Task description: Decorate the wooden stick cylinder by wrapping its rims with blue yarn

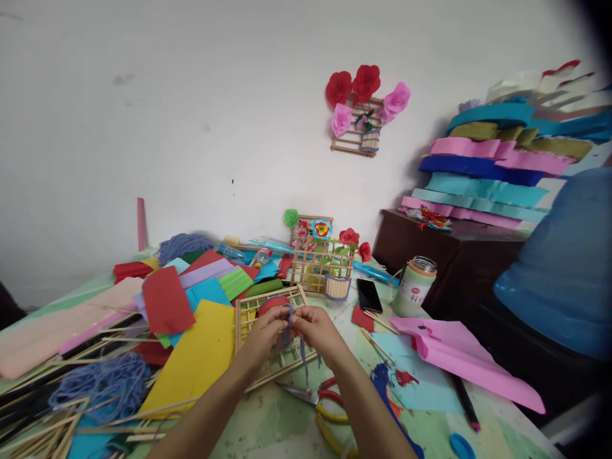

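Blue-purple yarn [289, 313] is pinched between the fingertips of my left hand [264, 335] and my right hand [319, 331], which nearly meet. A loose tail of the yarn hangs below my right hand. Under both hands lies a lattice frame of thin wooden sticks [238, 326], partly hidden by them. A round red-topped object [273, 305] rests at the lattice, just behind my left fingers; its lower part is covered. Near my right forearm are a pointed metal blade [306, 394] and red and yellow handles [331, 417], partly hidden by the arm.
Coloured paper sheets [198, 357], tangled yarn [102, 386] and loose sticks crowd the left. Behind the lattice stands a stick rack with paper flowers [315, 261]. To the right are a phone [369, 296], a jar [415, 287], pink paper [471, 360] and a marker [465, 401].
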Tool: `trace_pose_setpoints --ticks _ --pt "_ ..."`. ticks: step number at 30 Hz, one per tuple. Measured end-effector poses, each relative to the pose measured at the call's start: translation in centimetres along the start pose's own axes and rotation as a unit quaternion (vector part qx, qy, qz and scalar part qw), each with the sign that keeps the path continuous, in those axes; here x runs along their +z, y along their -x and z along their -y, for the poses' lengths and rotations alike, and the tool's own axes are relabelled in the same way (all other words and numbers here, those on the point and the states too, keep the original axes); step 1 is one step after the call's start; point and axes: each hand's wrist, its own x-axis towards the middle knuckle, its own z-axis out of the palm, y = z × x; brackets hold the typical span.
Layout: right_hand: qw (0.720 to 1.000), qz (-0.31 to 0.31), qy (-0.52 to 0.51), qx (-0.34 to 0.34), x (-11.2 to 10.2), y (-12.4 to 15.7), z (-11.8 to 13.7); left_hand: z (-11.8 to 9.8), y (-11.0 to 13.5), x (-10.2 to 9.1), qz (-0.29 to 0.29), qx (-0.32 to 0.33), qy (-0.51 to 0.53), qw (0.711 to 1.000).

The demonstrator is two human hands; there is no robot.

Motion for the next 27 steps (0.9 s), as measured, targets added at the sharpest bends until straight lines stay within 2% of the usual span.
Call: trace_pose_setpoints --ticks 3,7,11,15,18,20,22,24,27 --pt "0.999 -0.001 0.034 -0.015 -0.3 -0.3 -0.5 -0.1 0.2 0.3 -0.003 -0.004 -0.054 0.999" --pt "0.997 0.005 0.073 -0.026 -0.9 -0.3 -0.8 -0.8 0.0 -0.1 0.021 0.077 -0.201 0.976" --pt "0.993 0.017 0.111 -0.037 -1.1 -0.2 -0.7 -1.6 -0.1 -0.7 0.036 0.102 -0.264 0.958" --pt "0.984 0.004 0.169 -0.051 -1.1 -0.1 -0.5 -1.7 0.1 -0.7 -0.007 0.138 -0.333 0.933" --pt "0.973 -0.036 0.218 -0.063 -1.0 0.2 0.0 -1.5 0.3 -0.7 -0.064 0.172 -0.374 0.909" --pt "0.955 -0.089 0.276 -0.071 -0.8 0.5 0.5 -1.3 0.3 -0.7 -0.096 0.177 -0.376 0.904" --pt "0.926 -0.125 0.347 -0.077 -0.5 1.0 1.0 -1.1 0.2 -0.8 -0.12 0.167 -0.354 0.912" --pt "0.903 -0.122 0.402 -0.09 0.1 1.5 1.4 -0.9 0.1 -0.7 -0.135 0.152 -0.287 0.936" --pt "0.881 -0.072 0.454 -0.114 1.2 2.2 1.6 -0.8 -0.1 -0.4 -0.133 0.088 -0.086 0.984"
